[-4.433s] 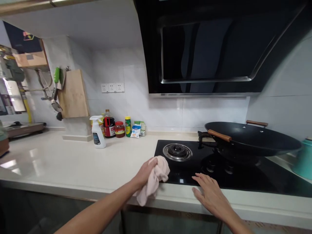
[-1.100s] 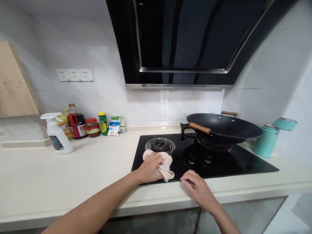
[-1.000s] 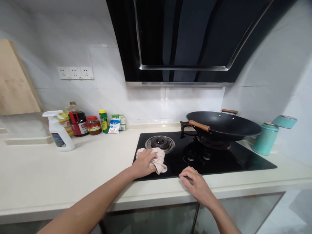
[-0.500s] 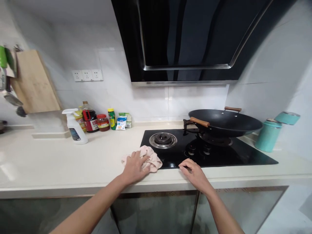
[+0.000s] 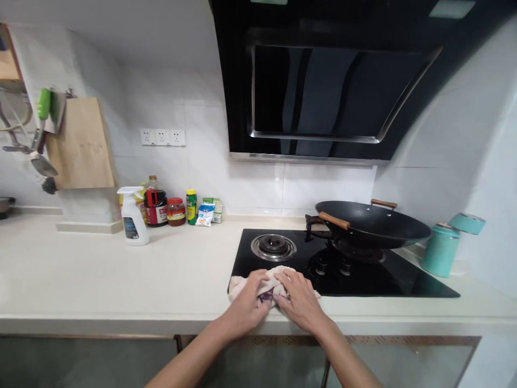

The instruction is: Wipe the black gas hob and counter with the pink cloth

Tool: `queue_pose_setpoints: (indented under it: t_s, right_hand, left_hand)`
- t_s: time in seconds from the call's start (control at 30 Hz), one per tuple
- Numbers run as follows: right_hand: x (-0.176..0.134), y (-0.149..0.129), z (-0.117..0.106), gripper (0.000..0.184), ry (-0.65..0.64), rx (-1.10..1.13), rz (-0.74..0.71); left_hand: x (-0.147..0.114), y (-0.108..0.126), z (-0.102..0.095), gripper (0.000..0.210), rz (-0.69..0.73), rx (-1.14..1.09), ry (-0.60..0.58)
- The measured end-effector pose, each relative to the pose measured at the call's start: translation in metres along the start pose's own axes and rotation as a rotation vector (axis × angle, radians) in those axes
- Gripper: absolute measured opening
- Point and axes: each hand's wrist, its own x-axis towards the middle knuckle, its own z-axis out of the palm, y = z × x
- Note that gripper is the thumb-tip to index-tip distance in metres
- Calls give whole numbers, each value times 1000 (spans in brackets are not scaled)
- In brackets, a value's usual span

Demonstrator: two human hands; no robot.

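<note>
A pale pink cloth (image 5: 264,288) lies bunched over the front left edge of the black glass gas stove (image 5: 388,277). My left hand (image 5: 248,304) grips its left part, fingers curled into the folds. On the right part, my right hand (image 5: 298,296) has its fingers bent over the fabric and holds it too. A darker purple patch of the cloth shows between the two hands. Just behind them is the left burner (image 5: 273,247), with nothing on it.
A black wok (image 5: 375,226) with wooden handles rests on the right burner. Beside it stands a turquoise flask (image 5: 441,250), its lid tilted open. A white spray bottle (image 5: 133,218), a sauce bottle (image 5: 155,207) and a red-lidded jar (image 5: 176,212) stand left. The range hood (image 5: 315,97) overhangs the stove.
My left hand has moved right with the cloth along the stove's front edge. My right hand has come left onto the cloth and taken hold of it. The camera view has tilted up.
</note>
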Motion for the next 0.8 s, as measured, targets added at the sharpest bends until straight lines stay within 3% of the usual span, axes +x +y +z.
queue_pose_setpoints:
  t_s: [0.13, 0.2, 0.27, 0.33, 0.53, 0.6, 0.67, 0.8]
  right_hand:
    - [10, 4, 9, 57, -58, -169, 81]
    - [18, -3, 11, 57, -82, -213, 109]
    - [25, -12, 12, 52, -97, -243, 119]
    - [26, -21, 13, 46, -97, -265, 98]
    - [0, -29, 8, 39, -92, -140, -76]
    - [-12, -21, 3, 41, -102, -64, -108]
    - [-24, -7, -4, 48, -57, -37, -89]
    - [-48, 24, -16, 42, 75, -132, 67]
  left_hand:
    - [-20, -42, -60, 23, -102, 194, 242]
    - [-33, -60, -81, 24, -238, 271, 267]
    - [-43, -70, -90, 32, -346, 275, 221]
    - [-48, -73, -87, 42, -362, 235, 164]
    - [-36, -59, -52, 83, -168, 223, -34]
    - [-30, -54, -44, 73, -141, 280, -69]
    - [-28, -49, -38, 47, -140, 322, -54]
    - [-33, -29, -29, 13, -146, 320, -54]
